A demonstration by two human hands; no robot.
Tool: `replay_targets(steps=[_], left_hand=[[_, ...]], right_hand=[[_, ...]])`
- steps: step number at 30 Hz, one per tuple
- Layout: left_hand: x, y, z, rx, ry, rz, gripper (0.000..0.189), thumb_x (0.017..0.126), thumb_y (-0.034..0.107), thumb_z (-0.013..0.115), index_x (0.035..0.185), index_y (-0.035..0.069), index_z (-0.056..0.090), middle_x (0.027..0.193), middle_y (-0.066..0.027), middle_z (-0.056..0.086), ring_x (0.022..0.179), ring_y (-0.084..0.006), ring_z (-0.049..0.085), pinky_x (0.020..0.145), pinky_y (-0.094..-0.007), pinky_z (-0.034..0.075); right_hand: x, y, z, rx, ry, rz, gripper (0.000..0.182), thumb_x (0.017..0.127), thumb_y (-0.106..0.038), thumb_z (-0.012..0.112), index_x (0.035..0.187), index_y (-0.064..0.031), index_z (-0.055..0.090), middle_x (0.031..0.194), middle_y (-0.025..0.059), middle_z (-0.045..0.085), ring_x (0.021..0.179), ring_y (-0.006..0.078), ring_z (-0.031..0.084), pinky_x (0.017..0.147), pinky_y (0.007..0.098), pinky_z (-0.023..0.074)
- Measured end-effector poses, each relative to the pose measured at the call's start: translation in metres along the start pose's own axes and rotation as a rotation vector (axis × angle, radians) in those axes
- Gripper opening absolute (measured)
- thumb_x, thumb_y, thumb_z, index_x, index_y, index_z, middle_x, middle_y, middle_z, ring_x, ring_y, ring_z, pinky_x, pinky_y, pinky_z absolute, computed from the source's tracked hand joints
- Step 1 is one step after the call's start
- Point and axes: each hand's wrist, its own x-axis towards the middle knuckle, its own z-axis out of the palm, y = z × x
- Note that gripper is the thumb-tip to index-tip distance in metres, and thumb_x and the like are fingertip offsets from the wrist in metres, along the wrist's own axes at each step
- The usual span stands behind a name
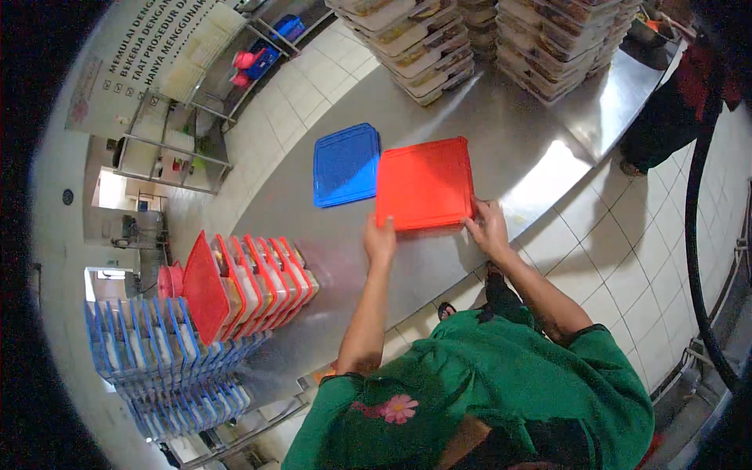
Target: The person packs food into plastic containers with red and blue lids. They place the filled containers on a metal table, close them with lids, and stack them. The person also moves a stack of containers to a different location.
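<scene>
A food container under a red plastic lid is between my two hands, above or on the steel table. My left hand grips its near left corner, the thumb up by the lid's edge. At the near right corner, my right hand holds the side with thumb and fingers. The lid hides what is inside. Just left of it, a blue plastic lid lies flat on the table; I cannot tell whether it overlaps the red one.
A stack of red-lidded containers and several stacks of blue-lidded ones stand at the table's left end. Tall stacks of filled clear containers occupy the far side of the steel table. A person stands beyond the right edge.
</scene>
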Motion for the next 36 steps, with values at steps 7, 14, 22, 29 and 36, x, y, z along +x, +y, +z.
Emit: replay_targets(steps=[7,14,22,29,36], left_hand=[[0.004,0.12,-0.045,-0.632,-0.292,0.038,0.032,0.089,0.015,0.045,0.117,0.0,0.049,0.096,-0.0053,0.057,0.082,-0.0123,0.055,0.067,-0.0256,0.047],[0.071,0.29,-0.089,-0.519,-0.564,0.369,0.036,0.089,0.028,0.047,0.114,0.003,0.05,0.091,-0.0051,0.056,0.072,-0.0125,0.056,0.058,-0.0237,0.046],[0.306,0.394,-0.187,-0.497,-0.043,0.184,0.054,0.079,0.055,0.051,0.095,0.003,0.047,0.062,-0.0009,0.049,0.048,-0.007,0.049,0.039,-0.0173,0.04],[0.278,0.433,-0.156,-0.572,-0.14,0.241,0.026,0.087,0.032,0.045,0.077,0.008,0.046,0.054,0.0019,0.042,0.04,-0.006,0.04,0.033,-0.0174,0.032],[0.171,0.319,-0.242,-0.479,0.041,0.376,0.017,0.086,0.021,0.043,0.078,0.007,0.047,0.057,0.0003,0.04,0.041,-0.008,0.038,0.037,-0.0214,0.032]], right_hand=[[0.03,-0.019,-0.102,0.031,-0.028,-0.329,0.06,0.068,-0.025,0.072,0.121,-0.0124,0.049,0.133,0.0145,0.031,0.125,0.0339,0.029,0.098,0.0504,0.0311],[0.014,0.056,-0.206,0.113,0.34,0.148,0.034,0.084,-0.015,0.05,0.117,-0.0028,0.05,0.107,0.0118,0.058,0.098,0.0251,0.056,0.094,0.0383,0.0356],[-0.108,0.157,-0.152,1.0,0.758,0.814,0.041,0.083,-0.013,0.054,0.121,-0.0006,0.044,0.114,0.0095,0.052,0.095,0.0214,0.054,0.082,0.0349,0.0453],[-0.084,0.103,-0.161,0.963,0.962,0.733,0.036,0.084,-0.015,0.054,0.116,-0.0007,0.044,0.106,0.0096,0.056,0.088,0.0214,0.057,0.071,0.0365,0.0484],[-0.105,0.152,-0.213,0.661,1.143,0.6,0.032,0.086,-0.014,0.05,0.108,0.0082,0.047,0.106,0.0154,0.055,0.087,0.0234,0.056,0.077,0.0354,0.0459]])
